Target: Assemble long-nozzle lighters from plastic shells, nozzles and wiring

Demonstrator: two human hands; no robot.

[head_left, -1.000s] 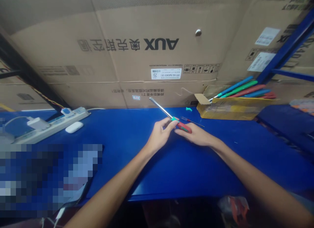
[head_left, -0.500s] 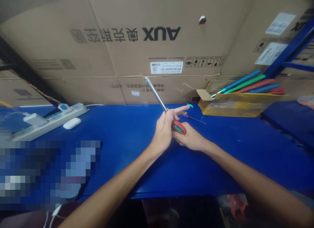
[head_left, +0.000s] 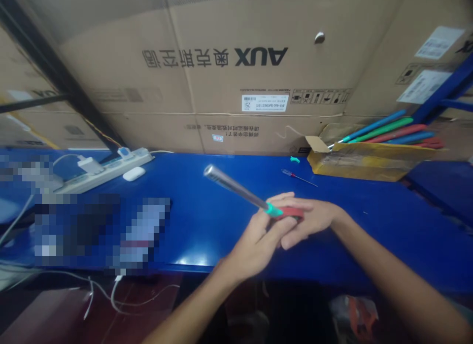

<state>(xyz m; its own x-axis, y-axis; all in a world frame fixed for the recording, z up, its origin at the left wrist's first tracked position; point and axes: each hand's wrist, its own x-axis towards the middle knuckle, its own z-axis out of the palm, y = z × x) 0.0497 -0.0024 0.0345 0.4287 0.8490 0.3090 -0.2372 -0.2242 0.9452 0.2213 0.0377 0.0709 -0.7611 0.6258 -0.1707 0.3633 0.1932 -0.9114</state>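
A tool with a shiny metal tube point(head_left: 236, 186), a teal collar point(head_left: 273, 210) and a red handle point(head_left: 291, 213) is held above the blue table. Its tube points up and to the left. My left hand point(head_left: 254, 248) is closed around the handle just below the collar, thumb along its side. Against the handle's far end sits my right hand point(head_left: 312, 223), fingers curled and partly hidden behind the handle and my left hand. Behind the hands lie a thin screwdriver point(head_left: 301, 178) with a clear and red handle and a small teal piece point(head_left: 294, 159).
A taped carton point(head_left: 362, 161) of blue, green and red handled tools stands at the back right. On the left are a power strip point(head_left: 111, 169), a white case point(head_left: 134, 174) and a blurred-out phone-like shape point(head_left: 144, 230). A large cardboard box point(head_left: 221, 87) walls the back.
The hands and the tool have come lower and nearer. The tube has tipped from steep to flatter, and its teal collar now shows. The view has shifted left.
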